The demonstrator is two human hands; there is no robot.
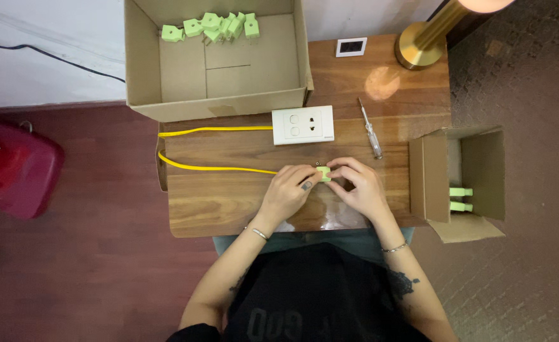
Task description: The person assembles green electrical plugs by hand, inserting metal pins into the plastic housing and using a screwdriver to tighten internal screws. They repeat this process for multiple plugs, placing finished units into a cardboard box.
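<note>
Assembly step at table centre: left hand (287,188) and right hand (358,185) both pinching green plug (323,173) on yellow cable (222,168); next move likely needs screwdriver (370,130), lying just beside

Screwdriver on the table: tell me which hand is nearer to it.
Right. The right hand lies just below and left of the screwdriver, not touching it; the left hand is farther left, across the green plug.

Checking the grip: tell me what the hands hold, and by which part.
Both hands, left hand and right hand, pinch a small green plug by its two ends.
</note>
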